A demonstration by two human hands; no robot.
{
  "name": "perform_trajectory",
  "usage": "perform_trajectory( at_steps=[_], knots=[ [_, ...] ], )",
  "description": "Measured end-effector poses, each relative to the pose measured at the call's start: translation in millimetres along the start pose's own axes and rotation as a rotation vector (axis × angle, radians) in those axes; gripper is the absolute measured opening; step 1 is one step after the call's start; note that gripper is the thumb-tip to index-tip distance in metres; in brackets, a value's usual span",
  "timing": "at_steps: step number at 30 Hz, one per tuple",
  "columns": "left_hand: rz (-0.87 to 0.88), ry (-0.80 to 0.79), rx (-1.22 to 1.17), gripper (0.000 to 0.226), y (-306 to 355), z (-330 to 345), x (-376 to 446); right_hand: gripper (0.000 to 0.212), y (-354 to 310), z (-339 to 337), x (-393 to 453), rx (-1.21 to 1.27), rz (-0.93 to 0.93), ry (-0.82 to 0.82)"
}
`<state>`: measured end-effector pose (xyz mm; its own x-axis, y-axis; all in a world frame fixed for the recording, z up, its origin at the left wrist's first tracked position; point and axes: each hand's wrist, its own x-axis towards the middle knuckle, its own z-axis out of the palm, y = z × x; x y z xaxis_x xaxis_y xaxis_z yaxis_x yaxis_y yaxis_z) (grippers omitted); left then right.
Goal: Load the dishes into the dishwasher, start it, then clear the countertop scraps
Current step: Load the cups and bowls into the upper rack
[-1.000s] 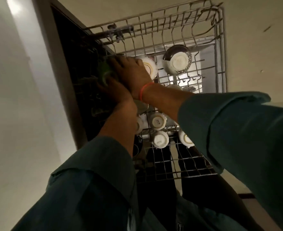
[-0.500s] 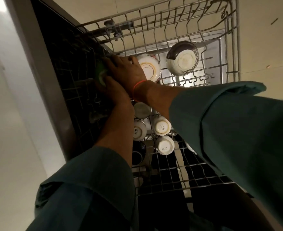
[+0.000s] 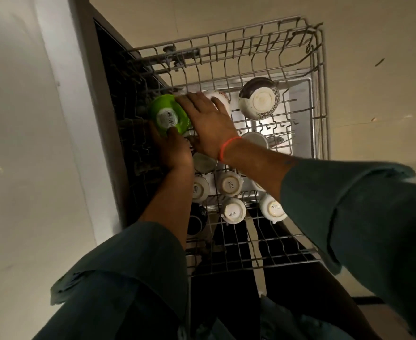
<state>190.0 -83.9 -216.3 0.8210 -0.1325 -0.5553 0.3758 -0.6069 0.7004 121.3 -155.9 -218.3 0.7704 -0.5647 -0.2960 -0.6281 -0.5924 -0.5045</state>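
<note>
I am judging the loading as well under way but not finished: the pulled-out upper rack [image 3: 317, 77] is already carrying several upturned white cups [image 3: 229, 184] at centre frame and a patterned bowl [image 3: 259, 99] in the upper right. Starting the dishwasher and clearing the countertop scraps are, by my reading, both still to come; no countertop is showing.

The green bowl [image 3: 169, 115] is sitting upside down at left of centre, at the rack's left edge, its labelled base facing me. My left hand [image 3: 170, 148] is reaching up from below it, the thumb pressing on the base and the fingers curling around the near rim. My right hand [image 3: 209, 121] is coming in from the right, lying flat with fingers spread and straight, one side touching the green bowl, fingertips resting over a white bowl [image 3: 223, 98] behind it.
</note>
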Motion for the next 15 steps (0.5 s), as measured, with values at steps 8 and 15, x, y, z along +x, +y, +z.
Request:
perform_trajectory(
  at_steps=[8,15],
  knots=[
    [0.012,-0.051,0.169,0.055,-15,-46,-70,0.094,18,-8,-125,-0.014,0.081,-0.074],
    [-0.089,-0.177,0.102,0.056,-38,-65,-126,0.08,24,-46,-203,0.014,0.127,0.001]
  ],
)
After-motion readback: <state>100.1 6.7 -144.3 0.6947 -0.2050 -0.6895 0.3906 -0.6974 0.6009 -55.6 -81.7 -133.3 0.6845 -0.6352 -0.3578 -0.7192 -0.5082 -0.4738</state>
